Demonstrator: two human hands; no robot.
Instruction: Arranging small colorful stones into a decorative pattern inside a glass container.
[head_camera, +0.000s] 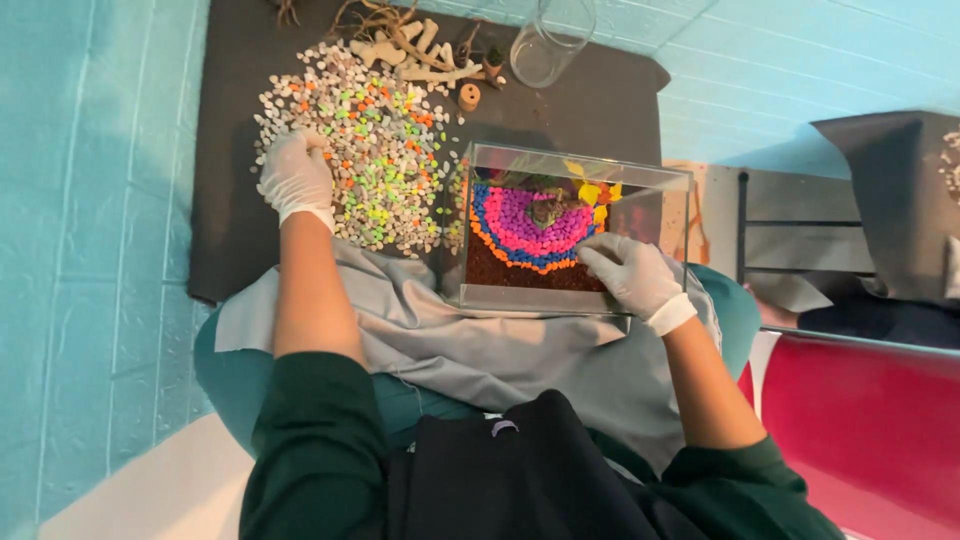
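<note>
Gloved hands: right hides tank gravel, left covers pebbles

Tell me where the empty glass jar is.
In the head view, the glass jar lies at the top, right of the driftwood pieces, beyond the clear tank.

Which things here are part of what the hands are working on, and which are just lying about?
In use:
- left gloved hand on the heap of mixed coloured pebbles
- right gloved hand in the clear rectangular tank with pebble arcs

Lying about:
- pale driftwood branches
- empty clear glass jar
- small cork stopper
</note>
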